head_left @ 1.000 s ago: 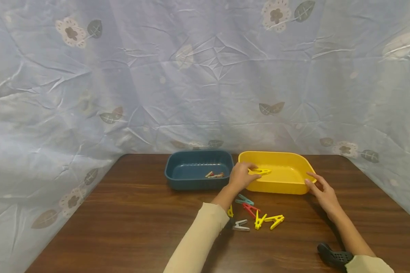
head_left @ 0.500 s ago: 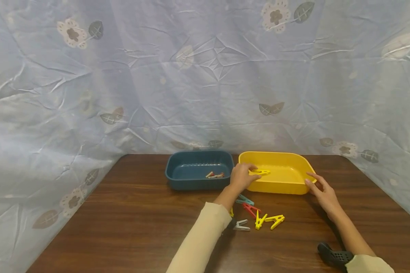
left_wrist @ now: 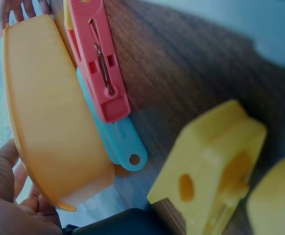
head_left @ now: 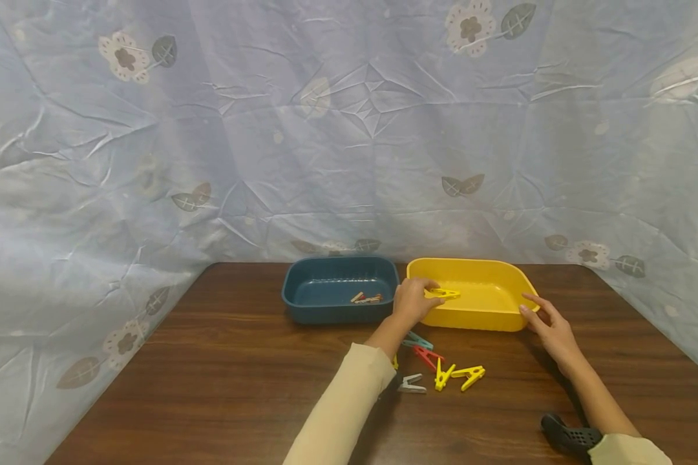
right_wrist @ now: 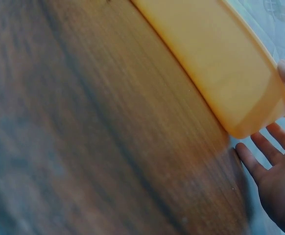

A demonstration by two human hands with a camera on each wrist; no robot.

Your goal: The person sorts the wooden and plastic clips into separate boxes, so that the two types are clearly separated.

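My left hand [head_left: 412, 302] is over the left end of the yellow tray [head_left: 483, 320]. Between its thumb and fingers it pinches a yellow clothespin [head_left: 450, 294], partly hidden by the hand. The left wrist view catches this hand [left_wrist: 5, 191] at the tray's corner, but not the clothespin. At the opposite end, my right hand [head_left: 552, 329] holds the tray's corner. Its thumb lies at the rim and its fingers are spread along the outside [right_wrist: 279, 161]. In front of the tray lie a teal clothespin [head_left: 419, 340], a red clothespin [head_left: 426, 355] and two yellow clothespins [head_left: 443, 376].
A dark blue tray [head_left: 326, 314] stands left of the yellow one, with small wooden pegs [head_left: 366, 299] inside. A grey clothespin [head_left: 412, 383] lies near the left sleeve. Another yellow piece peeks out beside it. Behind the wooden table [head_left: 238, 387] hangs a flowered cloth [head_left: 349, 148].
Hardly anything differs: both hands keep their places at the yellow tray, and the left sleeve shifts very slightly to the right.
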